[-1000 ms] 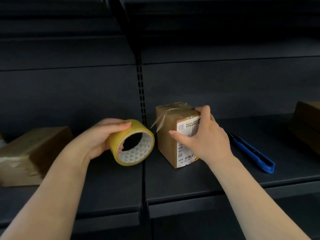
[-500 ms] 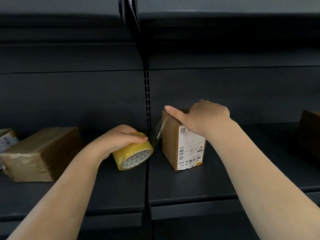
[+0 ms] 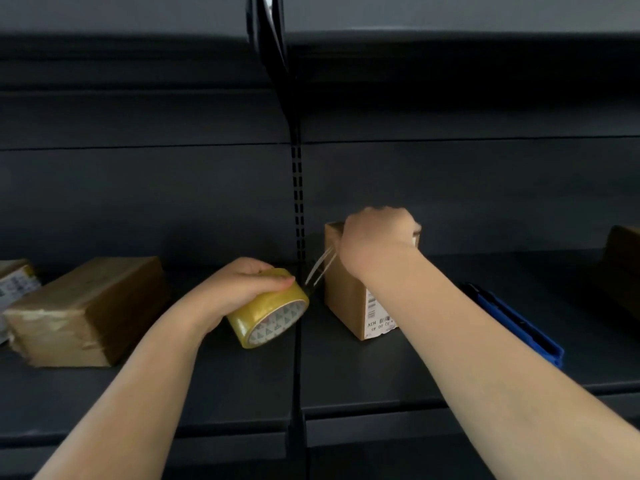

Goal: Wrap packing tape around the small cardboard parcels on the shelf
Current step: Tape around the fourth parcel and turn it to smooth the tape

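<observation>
Gripping the tape roll point(image 3: 268, 308) from above, my left hand point(image 3: 239, 289) holds it at the shelf point(image 3: 381, 372) surface, lower than a second ago. My right hand point(image 3: 377, 237) now presses on top of the upright parcel point(image 3: 346, 292), fingers hidden. A clear glossy strip point(image 3: 320, 270) spans roll to box. Matte brown cardboard, white barcode label. At 9 o'clock lies a taped carton point(image 3: 86, 310); at 3 o'clock, a blue plastic cutter point(image 3: 512, 322).

One head-worn camera looks forward and slightly down at a dark shelf point(image 3: 363, 372) — close, at arm's reach. Both forearms enter from below; beyond the fingertips stands the back panel point(image 3: 450, 188) — probably dim, details murky.
</observation>
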Demonstrator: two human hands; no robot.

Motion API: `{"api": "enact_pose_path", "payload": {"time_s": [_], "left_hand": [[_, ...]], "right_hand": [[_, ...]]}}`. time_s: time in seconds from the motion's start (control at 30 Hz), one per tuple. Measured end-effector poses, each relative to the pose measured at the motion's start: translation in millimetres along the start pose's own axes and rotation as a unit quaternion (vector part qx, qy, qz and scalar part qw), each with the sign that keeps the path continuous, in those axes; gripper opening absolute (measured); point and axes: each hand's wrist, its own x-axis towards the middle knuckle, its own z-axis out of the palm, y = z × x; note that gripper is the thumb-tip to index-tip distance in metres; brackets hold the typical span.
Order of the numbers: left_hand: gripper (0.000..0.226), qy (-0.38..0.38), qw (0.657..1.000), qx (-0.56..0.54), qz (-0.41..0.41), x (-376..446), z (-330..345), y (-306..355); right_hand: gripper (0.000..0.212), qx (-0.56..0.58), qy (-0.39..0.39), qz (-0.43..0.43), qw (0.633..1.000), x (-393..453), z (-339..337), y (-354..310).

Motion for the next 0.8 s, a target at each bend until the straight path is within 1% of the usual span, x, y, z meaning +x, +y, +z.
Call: {"api": "enact_pose_path", "payload": {"time_s": [0.1, 0.17, 0.23, 0.27, 0.3, 0.37, 0.4, 0.43, 0.5, 0.57, 0.63, 0.67, 0.7, 0.77, 0.8], "left_hand": [[0.008, 0.002, 1.0, -0.011, 0.001, -2.0, 0.8, 0.6], [0.009, 0.004, 1.0, -0.026, 0.003, -2.2, 1.9, -0.6], [0.012, 0.002, 0.999, -0.04, 0.007, -2.6, 2.4, -1.1], [0.017, -0.004, 0.999, -0.049, 0.012, -2.5, 2.0, -1.7], [0.027, -0.018, 0.998, -0.062, 0.018, -3.4, 1.5, -2.9], [0.054, -0.05, 0.993, -0.106, 0.028, -5.1, 0.1, -8.0], [0.059, -0.067, 0.986, -0.147, 0.033, -5.3, -0.6, -12.3], [0.058, -0.09, 0.975, -0.196, 0.043, -4.6, -1.5, -17.1], [0.046, -0.157, 0.944, -0.275, 0.09, 0.1, -3.6, -25.7], [0.04, -0.203, 0.916, -0.323, 0.122, 2.6, -5.4, -25.8], [0.043, -0.218, 0.906, -0.346, 0.108, 3.4, -7.2, -19.4], [0.044, -0.213, 0.913, -0.336, 0.097, 3.1, -7.1, -13.4], [0.043, -0.196, 0.928, -0.304, 0.084, 2.1, -6.2, -6.0], [0.031, -0.133, 0.964, -0.224, 0.052, 2.5, -3.1, 10.0], [0.026, -0.101, 0.974, -0.197, 0.038, 2.6, -0.9, 18.6]], "right_hand": [[0.052, 0.027, -0.02, -0.013, 0.999, 1.3, 9.1, 1.8], [0.053, 0.026, 0.005, -0.031, 0.999, 0.1, 15.0, 4.3], [0.046, 0.014, 0.036, -0.044, 0.998, -2.1, 16.0, 7.4], [0.043, 0.015, 0.041, -0.046, 0.998, -2.7, 14.2, 9.2], [0.044, 0.023, 0.036, -0.046, 0.998, -2.1, 11.8, 11.7], [0.056, 0.061, 0.012, -0.046, 0.997, 2.4, 6.0, 20.2], [0.063, 0.086, -0.005, -0.049, 0.995, 6.5, 4.4, 25.2], [0.067, 0.107, -0.022, -0.053, 0.993, 10.2, 3.7, 30.0], [0.071, 0.117, -0.037, -0.062, 0.991, 15.7, 5.0, 35.9], [0.069, 0.123, -0.029, -0.066, 0.99, 18.1, 4.2, 40.8], [0.064, 0.163, -0.039, -0.063, 0.984, 18.3, -0.6, 48.4], [0.061, 0.188, -0.052, -0.066, 0.979, 17.9, -3.2, 53.2], [0.059, 0.208, -0.062, -0.07, 0.974, 17.7, -4.4, 58.2], [0.056, 0.234, -0.061, -0.07, 0.968, 18.5, -3.1, 65.5], [0.055, 0.245, -0.058, -0.062, 0.966, 19.7, -1.7, 67.9]]}}
